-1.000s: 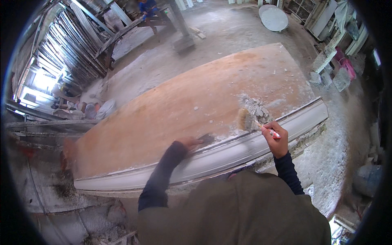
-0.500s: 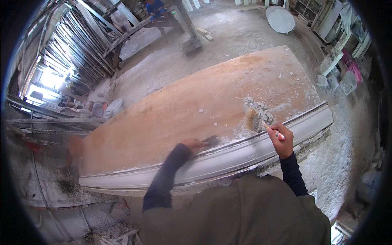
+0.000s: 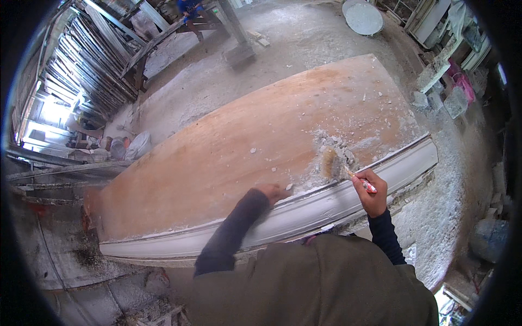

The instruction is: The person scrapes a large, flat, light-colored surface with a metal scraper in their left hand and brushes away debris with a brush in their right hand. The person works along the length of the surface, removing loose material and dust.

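Note:
My right hand (image 3: pixel 372 193) grips the red-and-white handle of a paintbrush (image 3: pixel 331 163). Its wide pale bristles touch a pile of white plaster crumbs (image 3: pixel 343 146) on the board. To its left, my left hand (image 3: pixel 272 193) is low over the near edge of the board with its fingers curled, slightly blurred. Whatever it holds is hidden or too small to name; a white fragment (image 3: pixel 289 186) shows at the fingertips. Between me and the large brown wooden board (image 3: pixel 234 146) runs a long white plaster moulding (image 3: pixel 293 209) along the near edge.
Scattered white chips lie on the board's right half. Beyond it a wooden post (image 3: pixel 231 27) stands on the dusty floor, with another person (image 3: pixel 189 10) near a bench. A round white basin (image 3: pixel 364 18) sits far right; poles (image 3: pixel 87 60) lean far left.
My left hand has moved a little right toward the crumbs; a dark flat thing at its fingertips no longer shows. The brush has shifted slightly in my right hand's grip area, bristles still at the pile.

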Available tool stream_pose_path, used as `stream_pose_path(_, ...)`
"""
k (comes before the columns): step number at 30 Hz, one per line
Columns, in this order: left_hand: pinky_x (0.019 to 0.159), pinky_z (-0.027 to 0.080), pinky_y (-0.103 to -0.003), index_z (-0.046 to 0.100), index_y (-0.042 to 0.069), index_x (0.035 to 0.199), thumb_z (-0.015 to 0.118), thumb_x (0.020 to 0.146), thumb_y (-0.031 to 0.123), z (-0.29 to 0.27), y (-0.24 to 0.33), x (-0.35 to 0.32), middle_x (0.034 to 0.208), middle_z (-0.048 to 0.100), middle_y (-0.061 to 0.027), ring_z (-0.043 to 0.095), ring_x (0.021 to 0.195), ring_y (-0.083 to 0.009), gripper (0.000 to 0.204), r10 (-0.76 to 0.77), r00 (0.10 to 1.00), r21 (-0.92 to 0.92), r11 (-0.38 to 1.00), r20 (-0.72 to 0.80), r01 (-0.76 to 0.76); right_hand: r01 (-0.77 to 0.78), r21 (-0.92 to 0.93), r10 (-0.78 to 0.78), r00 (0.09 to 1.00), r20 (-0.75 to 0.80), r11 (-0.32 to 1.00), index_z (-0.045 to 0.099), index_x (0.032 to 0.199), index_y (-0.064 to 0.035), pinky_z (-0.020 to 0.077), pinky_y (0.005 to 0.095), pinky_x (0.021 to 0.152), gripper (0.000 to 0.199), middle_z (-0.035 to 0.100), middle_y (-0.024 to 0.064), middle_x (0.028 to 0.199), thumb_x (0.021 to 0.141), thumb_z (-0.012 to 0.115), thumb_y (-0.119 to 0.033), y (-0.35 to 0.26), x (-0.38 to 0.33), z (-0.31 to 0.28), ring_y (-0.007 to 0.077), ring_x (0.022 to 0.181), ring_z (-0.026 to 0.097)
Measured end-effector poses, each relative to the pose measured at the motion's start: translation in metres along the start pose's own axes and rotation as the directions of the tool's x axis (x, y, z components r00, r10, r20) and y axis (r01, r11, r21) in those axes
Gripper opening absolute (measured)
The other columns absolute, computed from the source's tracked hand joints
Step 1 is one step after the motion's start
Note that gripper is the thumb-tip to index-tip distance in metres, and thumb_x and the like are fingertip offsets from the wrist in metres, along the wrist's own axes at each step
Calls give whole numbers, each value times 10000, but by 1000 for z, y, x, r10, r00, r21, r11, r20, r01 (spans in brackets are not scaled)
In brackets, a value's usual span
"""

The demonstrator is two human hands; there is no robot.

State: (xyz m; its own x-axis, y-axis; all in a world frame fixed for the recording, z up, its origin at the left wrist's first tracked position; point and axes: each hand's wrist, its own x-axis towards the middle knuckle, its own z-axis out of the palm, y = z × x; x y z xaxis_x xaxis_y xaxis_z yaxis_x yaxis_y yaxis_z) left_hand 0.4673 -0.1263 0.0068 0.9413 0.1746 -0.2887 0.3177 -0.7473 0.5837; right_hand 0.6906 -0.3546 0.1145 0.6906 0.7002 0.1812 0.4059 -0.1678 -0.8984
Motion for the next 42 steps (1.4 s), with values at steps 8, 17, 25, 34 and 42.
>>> stream_pose_path(8, 684, 430, -371, 615, 252, 1055, 529, 841, 237, -40, -62, 13, 811, 600, -130, 569, 760, -284, 231, -99, 993, -64, 993, 71, 103, 22, -9, -22, 1000, 17, 1000, 569, 768, 13, 395, 218, 544, 86, 552, 44, 628, 785, 606, -63, -2, 13, 2, 72, 592, 492)
stream_pose_path(17, 726, 443, -390, 595, 221, 1085, 474, 865, 284, -1, 39, 98, 886, 620, -148, 585, 831, -302, 259, 76, 993, 24, 997, 86, -79, -19, -9, 19, 1000, -1, 1000, 576, 765, -5, 426, 242, 557, 67, 576, 86, 639, 766, 614, -59, -1, 12, -6, 140, 599, 566)
stream_pose_path(25, 697, 446, -391, 639, 220, 1005, 466, 865, 329, -29, -20, 44, 851, 606, -175, 591, 809, -319, 248, -57, 997, 186, 982, 58, 45, 0, 3, 0, 998, -63, 1000, 571, 778, 17, 407, 221, 568, 70, 562, 54, 642, 776, 603, -45, 10, 13, -33, 90, 610, 517)
stream_pose_path(34, 627, 455, -407, 652, 206, 967, 497, 851, 287, -51, 16, 35, 743, 590, -168, 595, 701, -313, 211, -78, 982, 217, 975, 170, 40, 31, 35, -30, 999, -30, 999, 572, 761, 15, 388, 222, 541, 71, 543, 52, 623, 773, 607, -46, 12, 16, -16, 95, 577, 497)
stream_pose_path(42, 592, 428, -394, 651, 235, 961, 515, 846, 276, -4, -24, 19, 667, 550, -137, 568, 645, -282, 183, 58, 996, 74, 995, 66, -62, 61, 10, -61, 998, -31, 998, 576, 770, 19, 394, 224, 539, 78, 546, 56, 625, 771, 612, -50, 16, 17, -16, 99, 573, 499)
